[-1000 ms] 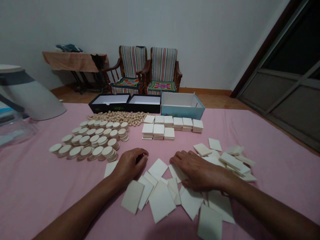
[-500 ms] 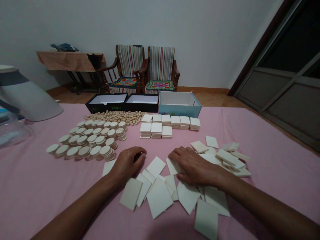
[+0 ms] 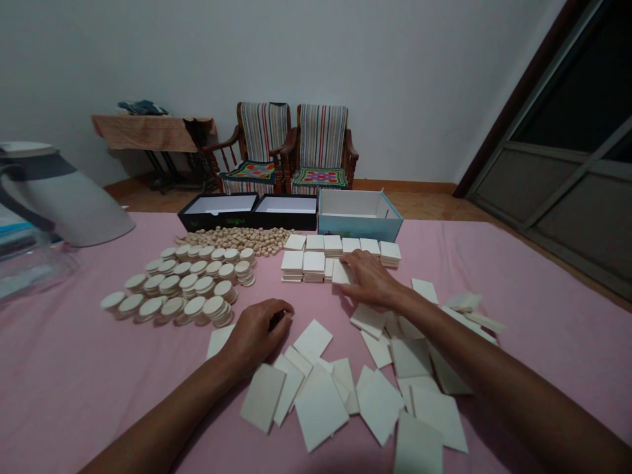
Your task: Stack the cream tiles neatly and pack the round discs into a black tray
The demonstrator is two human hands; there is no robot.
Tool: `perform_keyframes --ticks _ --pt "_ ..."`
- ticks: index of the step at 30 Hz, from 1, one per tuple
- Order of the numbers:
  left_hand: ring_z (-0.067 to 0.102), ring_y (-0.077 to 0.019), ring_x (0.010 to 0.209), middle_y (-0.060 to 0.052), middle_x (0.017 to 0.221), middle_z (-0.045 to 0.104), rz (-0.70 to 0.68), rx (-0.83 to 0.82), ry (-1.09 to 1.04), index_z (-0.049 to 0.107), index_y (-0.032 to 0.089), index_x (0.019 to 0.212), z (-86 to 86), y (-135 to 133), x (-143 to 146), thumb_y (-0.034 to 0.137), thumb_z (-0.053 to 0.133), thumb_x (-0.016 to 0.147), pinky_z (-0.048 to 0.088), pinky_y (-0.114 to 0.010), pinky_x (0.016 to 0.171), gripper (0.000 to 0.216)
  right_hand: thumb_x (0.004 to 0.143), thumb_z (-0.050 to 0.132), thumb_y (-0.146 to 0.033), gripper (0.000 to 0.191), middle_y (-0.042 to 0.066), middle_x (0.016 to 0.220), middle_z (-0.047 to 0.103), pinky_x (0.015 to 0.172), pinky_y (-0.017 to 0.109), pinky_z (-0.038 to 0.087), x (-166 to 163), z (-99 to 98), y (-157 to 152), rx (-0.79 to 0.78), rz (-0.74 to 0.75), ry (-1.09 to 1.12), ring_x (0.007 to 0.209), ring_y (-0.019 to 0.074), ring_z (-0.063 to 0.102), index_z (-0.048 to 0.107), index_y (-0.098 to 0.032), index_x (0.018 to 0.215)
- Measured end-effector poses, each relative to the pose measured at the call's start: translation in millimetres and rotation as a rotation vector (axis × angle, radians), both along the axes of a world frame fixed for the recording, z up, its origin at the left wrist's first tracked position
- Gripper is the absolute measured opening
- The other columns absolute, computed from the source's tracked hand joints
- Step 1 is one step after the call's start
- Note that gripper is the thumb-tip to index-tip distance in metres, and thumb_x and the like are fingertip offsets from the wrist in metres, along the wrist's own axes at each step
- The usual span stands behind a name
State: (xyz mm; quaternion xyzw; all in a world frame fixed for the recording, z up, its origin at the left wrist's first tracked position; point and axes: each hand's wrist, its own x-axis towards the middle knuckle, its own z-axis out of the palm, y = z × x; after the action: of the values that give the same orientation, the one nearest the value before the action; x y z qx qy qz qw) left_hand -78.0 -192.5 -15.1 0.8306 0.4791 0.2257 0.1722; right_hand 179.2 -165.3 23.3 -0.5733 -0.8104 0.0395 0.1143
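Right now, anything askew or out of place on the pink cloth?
One square tile lies apart beside the left hand, nearer the round discs than the other loose squares. The disc stack nearest that hand leans, its edges fanned out. No breakage visible.

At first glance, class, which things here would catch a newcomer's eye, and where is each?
The right hand stands out just right of centre, its fingers on a square tile at the right end of the front row of square stacks. Loose square tiles lie scattered across the foreground, while stacked round discs spread out at left. Behind, an open light-blue box stands beside two black trays.
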Motion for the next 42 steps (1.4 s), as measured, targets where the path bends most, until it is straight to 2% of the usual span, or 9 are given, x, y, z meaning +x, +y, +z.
perform_keyframes --ticks 4,10,13,16,21,29,33,38,42 --pt "0.065 -0.0167 0.071 -0.005 0.083 0.072 -0.018 -0.005 -0.005 0.068 0.018 0.089 0.4 0 -1 0.024 0.049 0.083 0.049 -0.026 0.068 0.021 0.075 0.061 -0.038 0.045 0.016 0.108 0.055 0.084 0.040 0.037 -11 -3.6 19 0.014 -0.056 -0.054 0.101 0.0285 0.047 0.056 -0.011 0.112" --pt "0.065 -0.0172 0.076 -0.005 0.085 0.071 -0.031 -0.011 -0.008 0.067 0.017 0.089 -0.7 0 -2 0.022 0.048 0.083 0.048 -0.026 0.071 0.020 0.080 0.050 -0.016 0.033 0.011 0.109 0.058 0.088 0.036 0.038 1 -6.9 14 0.054 0.001 0.124 0.102 0.0228 0.050 0.058 -0.015 0.112" --pt "0.065 -0.0170 0.075 -0.005 0.085 0.071 -0.034 -0.012 -0.004 0.066 0.017 0.089 -0.7 0 -2 0.021 0.048 0.084 0.048 -0.027 0.071 0.019 0.078 0.050 -0.010 0.030 0.009 0.105 0.062 0.087 0.034 0.040 20 -1.4 -3 -0.140 0.148 0.132 0.097 0.0198 0.054 0.061 -0.015 0.105" --pt "0.065 -0.0168 0.075 -0.004 0.085 0.071 -0.032 -0.007 -0.011 0.067 0.018 0.090 -1.8 1 -3 0.021 0.049 0.084 0.048 -0.026 0.071 0.019 0.067 0.059 -0.006 0.051 0.009 0.117 0.059 0.091 0.035 0.039 40 3.5 -23 -0.384 0.334 0.070 0.106 0.0210 0.052 0.057 -0.019 0.117" --pt "0.065 -0.0166 0.076 -0.004 0.087 0.071 -0.033 -0.006 -0.013 0.067 0.018 0.090 -3.0 2 -1 0.020 0.049 0.083 0.048 -0.026 0.071 0.020 0.061 0.057 -0.001 0.072 0.006 0.124 0.053 0.095 0.035 0.036 54 -0.6 -38 -0.486 0.417 0.111 0.112 0.0201 0.047 0.048 -0.023 0.129" --pt "0.066 -0.0171 0.076 -0.005 0.085 0.071 -0.027 -0.003 -0.009 0.067 0.017 0.088 -2.2 2 -2 0.021 0.049 0.082 0.049 -0.026 0.071 0.020 0.062 0.068 -0.016 0.058 0.009 0.112 0.053 0.090 0.036 0.040 48 -3.8 -29 -0.443 0.371 0.079 0.103 0.0225 0.048 0.053 -0.017 0.118" --pt "0.065 -0.0168 0.074 -0.005 0.084 0.071 -0.028 -0.012 -0.008 0.068 0.017 0.088 -0.9 2 -2 0.022 0.050 0.082 0.049 -0.026 0.070 0.020 0.070 0.068 -0.036 0.047 0.012 0.113 0.054 0.090 0.038 0.040 35 2.4 -14 -0.222 0.194 0.118 0.103 0.0249 0.049 0.055 -0.017 0.112" --pt "0.064 -0.0167 0.074 -0.005 0.084 0.071 -0.025 -0.036 -0.022 0.068 0.017 0.088 -1.0 1 -2 0.023 0.049 0.082 0.048 -0.025 0.068 0.020 0.069 0.065 -0.031 0.041 0.014 0.106 0.054 0.084 0.038 0.040 13 -3.2 17 0.022 -0.020 0.075 0.099 0.0270 0.048 0.056 -0.014 0.105" --pt "0.064 -0.0171 0.076 -0.005 0.085 0.070 -0.020 -0.045 -0.031 0.067 0.017 0.088 -1.9 0 -3 0.022 0.049 0.083 0.047 -0.026 0.070 0.020 0.069 0.064 -0.026 0.037 0.012 0.103 0.055 0.083 0.035 0.040 7 -12.8 33 0.074 -0.033 0.098 0.098 0.0251 0.049 0.056 -0.014 0.103"
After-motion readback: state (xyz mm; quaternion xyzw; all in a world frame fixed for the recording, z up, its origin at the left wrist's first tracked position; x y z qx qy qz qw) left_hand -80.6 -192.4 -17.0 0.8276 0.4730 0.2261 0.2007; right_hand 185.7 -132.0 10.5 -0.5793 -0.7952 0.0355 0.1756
